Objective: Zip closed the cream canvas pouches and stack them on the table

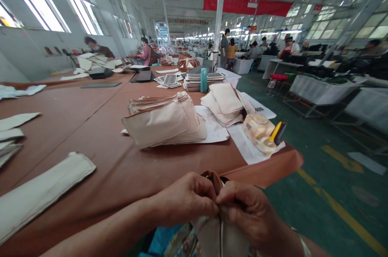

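Canvas pouch (pixel 216 234), brown trim, perhaps leather, both hands pinching

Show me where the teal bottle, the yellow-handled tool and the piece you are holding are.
teal bottle (pixel 203 80), head view, middle of its body.
yellow-handled tool (pixel 275 131), head view, on the yellow handle.
held cream piece (pixel 212 234), head view, fabric below the fingers.
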A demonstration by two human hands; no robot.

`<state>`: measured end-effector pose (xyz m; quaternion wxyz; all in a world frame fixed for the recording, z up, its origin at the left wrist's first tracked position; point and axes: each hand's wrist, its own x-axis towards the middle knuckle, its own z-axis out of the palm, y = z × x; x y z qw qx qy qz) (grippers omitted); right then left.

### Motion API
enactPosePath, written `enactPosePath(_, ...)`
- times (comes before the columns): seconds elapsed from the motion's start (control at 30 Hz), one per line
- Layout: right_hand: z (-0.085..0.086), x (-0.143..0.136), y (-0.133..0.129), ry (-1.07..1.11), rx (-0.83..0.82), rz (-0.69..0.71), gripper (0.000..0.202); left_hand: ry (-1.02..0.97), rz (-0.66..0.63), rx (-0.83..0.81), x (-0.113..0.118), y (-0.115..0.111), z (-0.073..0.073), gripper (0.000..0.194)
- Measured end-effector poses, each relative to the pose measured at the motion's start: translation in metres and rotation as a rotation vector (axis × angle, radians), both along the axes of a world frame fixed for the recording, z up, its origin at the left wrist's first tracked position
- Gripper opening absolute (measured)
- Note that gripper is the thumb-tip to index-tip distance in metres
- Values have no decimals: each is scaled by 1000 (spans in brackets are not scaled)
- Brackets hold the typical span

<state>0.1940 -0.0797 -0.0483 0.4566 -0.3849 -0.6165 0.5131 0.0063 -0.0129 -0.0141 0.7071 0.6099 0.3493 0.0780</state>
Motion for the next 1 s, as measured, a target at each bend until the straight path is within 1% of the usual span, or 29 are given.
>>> enactPosePath(0.03,1,2,-1,4,68,19,9,-63,44,-64,1,-1,0,13)
enactPosePath(0.1,4,5,-2,-34,209,37,10,-172,129,-173,2,-4,0,29)
enactPosePath(0.17,4,6,-2,-112,331,27,12,-204,153,-246,3,-5,-2,43)
enactPosePath(0.23,3,7,-2,-181,412,13,14,-158,99,-295,2,-5,-5,48)
enactPosePath(0.3,-1,7,-2,-242,481,-12,15,-105,32,-282,0,-4,-6,49)
enactPosePath(0.37,-3,9,-3,-304,553,-4,14,-69,-34,-211,-2,-2,-6,49)
enactPosePath(0.43,-3,12,-5,-324,588,14,16,-63,-94,-101,-4,-2,-4,49)
enactPosePath(0.5,-2,16,-10,-298,510,9,12,-69,-155,10,-5,-3,0,49)
enactPosePath(0.57,1,19,-13,-275,335,-5,6,-66,-207,107,-5,-4,4,48)
enactPosePath(0.67,7,22,-14,-222,19,7,25,-39,-266,221,-5,-5,11,47)
enactPosePath(0.73,13,23,-10,-200,-108,49,36,-27,-290,291,-5,-6,15,46)
enactPosePath(0.8,19,23,-4,-206,-178,128,42,-20,-299,355,-6,-6,18,45)
enactPosePath(0.87,22,21,-1,-209,-204,209,43,-15,-294,404,-6,-7,19,43)
enactPosePath(0.93,22,19,0,-160,-200,250,41,-13,-291,407,-6,-9,17,42)
enactPosePath(1.0,18,16,0,-93,-174,260,41,-24,-273,361,-6,-11,13,42)
